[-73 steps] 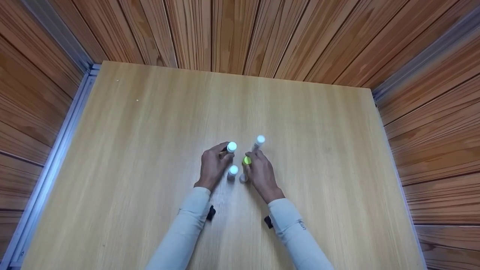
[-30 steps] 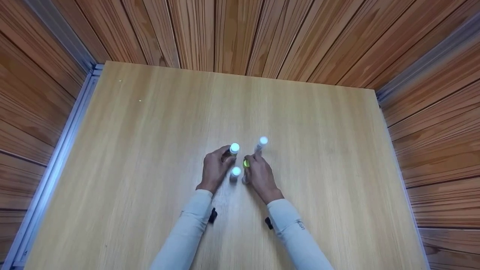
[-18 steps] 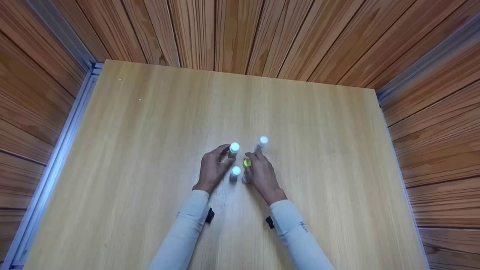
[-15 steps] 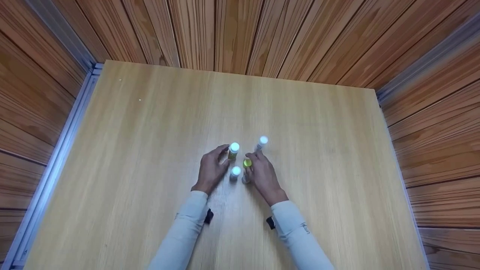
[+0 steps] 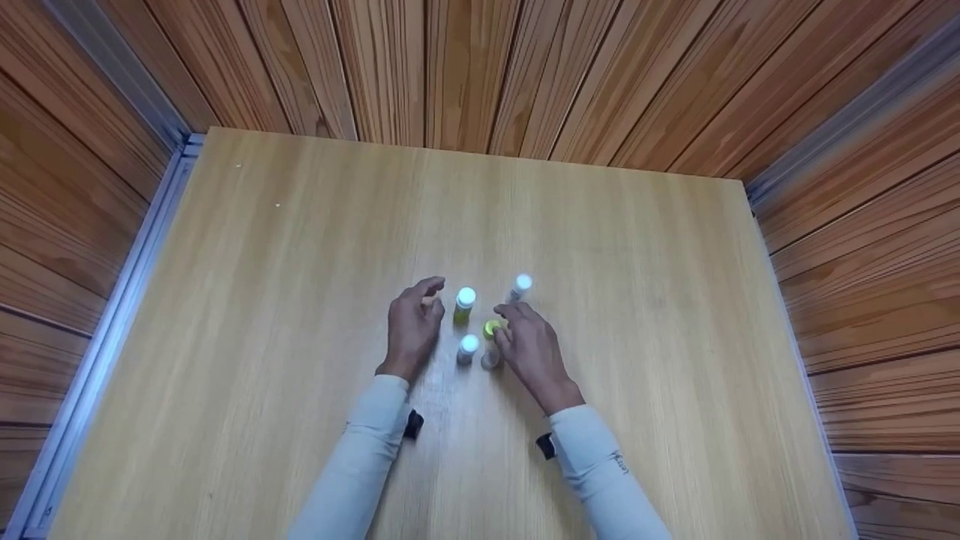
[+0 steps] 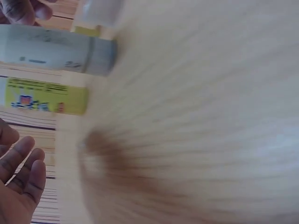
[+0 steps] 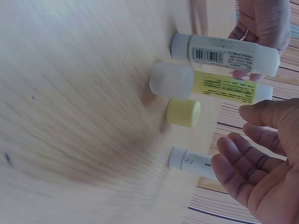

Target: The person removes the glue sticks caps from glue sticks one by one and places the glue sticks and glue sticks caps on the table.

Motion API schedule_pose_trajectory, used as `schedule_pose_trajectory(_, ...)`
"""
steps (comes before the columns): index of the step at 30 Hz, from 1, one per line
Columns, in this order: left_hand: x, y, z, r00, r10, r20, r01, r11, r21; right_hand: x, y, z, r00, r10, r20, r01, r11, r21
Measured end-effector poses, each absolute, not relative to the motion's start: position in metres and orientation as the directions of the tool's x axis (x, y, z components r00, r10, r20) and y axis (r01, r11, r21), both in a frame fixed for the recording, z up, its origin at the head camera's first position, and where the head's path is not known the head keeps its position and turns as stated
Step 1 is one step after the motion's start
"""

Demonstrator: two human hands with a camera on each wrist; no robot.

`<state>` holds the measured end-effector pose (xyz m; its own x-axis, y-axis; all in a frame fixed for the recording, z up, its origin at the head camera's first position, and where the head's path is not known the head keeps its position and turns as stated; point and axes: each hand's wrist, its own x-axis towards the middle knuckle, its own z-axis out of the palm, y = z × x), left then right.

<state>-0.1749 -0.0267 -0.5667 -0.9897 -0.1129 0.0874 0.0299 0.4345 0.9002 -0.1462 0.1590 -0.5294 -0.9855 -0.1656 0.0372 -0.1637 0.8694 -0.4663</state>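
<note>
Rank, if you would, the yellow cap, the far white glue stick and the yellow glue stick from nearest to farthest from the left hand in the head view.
1. Yellow glue stick: just right of the left hand.
2. Yellow cap: farther right, by the right hand.
3. Far white glue stick: farthest right of the three.

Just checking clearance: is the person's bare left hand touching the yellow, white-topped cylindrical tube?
Apart. The head view shows a strip of pale wood-grain tabletop between the left hand and the yellow tube.

Left hand (image 5: 411, 328) has released the yellow tube (image 5: 461, 315), right hand (image 5: 534, 351) the yellow cap (image 7: 183, 112)
</note>
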Motion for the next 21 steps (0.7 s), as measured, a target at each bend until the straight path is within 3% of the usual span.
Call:
schedule_pose_trajectory(11, -0.187, -0.020, -0.539, -0.965, -0.063, 0.255, 0.203, 0.437, 0.876, -0.149, 0.162, -0.521, -0.987, -0.134, 0.085, -0.158, 0.867, -0.472)
schedule_pose_trajectory(21, -0.188, -0.007, -0.530, -0.972, -0.010, 0.235, 0.203, 0.467, 0.860, -0.150, 0.166, -0.518, -0.984, -0.130, 0.118, -0.171, 0.868, -0.465)
